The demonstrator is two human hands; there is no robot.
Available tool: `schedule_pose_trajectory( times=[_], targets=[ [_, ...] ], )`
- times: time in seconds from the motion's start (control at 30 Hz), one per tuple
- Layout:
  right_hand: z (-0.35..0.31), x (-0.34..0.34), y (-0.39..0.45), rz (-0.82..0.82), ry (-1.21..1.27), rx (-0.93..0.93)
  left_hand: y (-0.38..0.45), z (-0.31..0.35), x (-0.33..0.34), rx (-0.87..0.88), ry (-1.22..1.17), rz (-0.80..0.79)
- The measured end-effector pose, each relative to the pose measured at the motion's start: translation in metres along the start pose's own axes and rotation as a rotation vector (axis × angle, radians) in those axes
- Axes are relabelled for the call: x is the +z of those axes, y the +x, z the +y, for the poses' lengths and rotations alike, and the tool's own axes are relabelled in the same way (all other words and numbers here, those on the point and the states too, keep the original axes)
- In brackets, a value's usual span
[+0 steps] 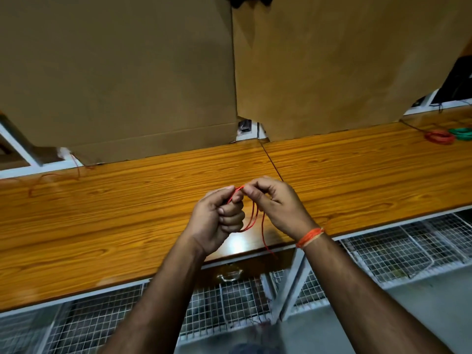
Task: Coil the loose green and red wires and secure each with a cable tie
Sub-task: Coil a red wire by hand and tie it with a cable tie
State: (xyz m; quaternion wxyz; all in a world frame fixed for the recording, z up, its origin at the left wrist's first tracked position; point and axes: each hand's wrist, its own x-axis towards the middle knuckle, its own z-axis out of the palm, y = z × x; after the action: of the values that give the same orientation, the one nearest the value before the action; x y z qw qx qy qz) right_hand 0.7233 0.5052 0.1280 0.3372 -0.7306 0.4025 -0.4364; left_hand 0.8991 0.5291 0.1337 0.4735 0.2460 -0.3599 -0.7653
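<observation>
Nearest, the left hand [217,221] is curled around loops of red wire [251,218], and the right hand [277,204] pinches the same wire at its top between thumb and fingertips. A loose end hangs down past the near edge of the wooden surface [127,213]. Far right on the surface lie a red coil [439,137] and, just beside it, a green coil [461,133].
</observation>
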Motion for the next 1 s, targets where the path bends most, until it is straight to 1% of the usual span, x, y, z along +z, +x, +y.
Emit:
schedule_pose_trajectory(
  times=[0.07, 0.17, 0.27, 0.33, 0.4, 0.47, 0.53, 0.63, 0.73, 0.8, 0.87, 0.9, 1.0],
  targets=[
    [-0.001, 0.009, -0.005, -0.029, 0.094, 0.038, -0.002, -0.001, -0.004, -0.008, -0.059, -0.027],
    [-0.003, 0.015, -0.007, 0.021, 0.053, 0.034, -0.007, -0.003, -0.008, -0.035, -0.089, -0.017],
    [-0.002, 0.016, -0.008, 0.014, 0.075, 0.022, -0.013, -0.005, -0.013, -0.079, -0.121, -0.045],
    [0.001, 0.019, -0.01, 0.001, 0.144, 0.031, -0.015, -0.006, -0.016, -0.107, -0.207, -0.077],
    [0.006, 0.023, -0.014, -0.012, 0.214, 0.048, -0.015, -0.007, -0.017, -0.107, -0.294, -0.075],
    [0.015, 0.025, -0.019, -0.035, 0.281, 0.097, -0.014, -0.006, -0.018, -0.072, -0.365, -0.037],
    [0.027, 0.024, -0.027, -0.048, 0.347, 0.185, -0.014, 0.0, -0.021, -0.011, -0.434, 0.019],
    [0.047, 0.02, -0.047, -0.041, 0.359, 0.296, -0.017, 0.017, -0.034, 0.111, -0.518, 0.086],
    [0.063, 0.014, -0.069, 0.05, 0.252, 0.339, -0.021, 0.034, -0.05, 0.233, -0.623, 0.051],
    [0.066, 0.009, -0.077, 0.118, 0.118, 0.299, -0.023, 0.039, -0.058, 0.285, -0.651, 0.09],
    [0.059, 0.006, -0.076, 0.106, -0.042, 0.181, -0.021, 0.037, -0.057, 0.3, -0.584, 0.221],
    [0.051, 0.006, -0.073, 0.074, -0.118, 0.115, -0.019, 0.034, -0.054, 0.291, -0.506, 0.292],
    [0.022, 0.008, -0.056, -0.011, -0.278, -0.131, -0.012, 0.018, -0.038, 0.314, -0.116, 0.427]
  ],
)
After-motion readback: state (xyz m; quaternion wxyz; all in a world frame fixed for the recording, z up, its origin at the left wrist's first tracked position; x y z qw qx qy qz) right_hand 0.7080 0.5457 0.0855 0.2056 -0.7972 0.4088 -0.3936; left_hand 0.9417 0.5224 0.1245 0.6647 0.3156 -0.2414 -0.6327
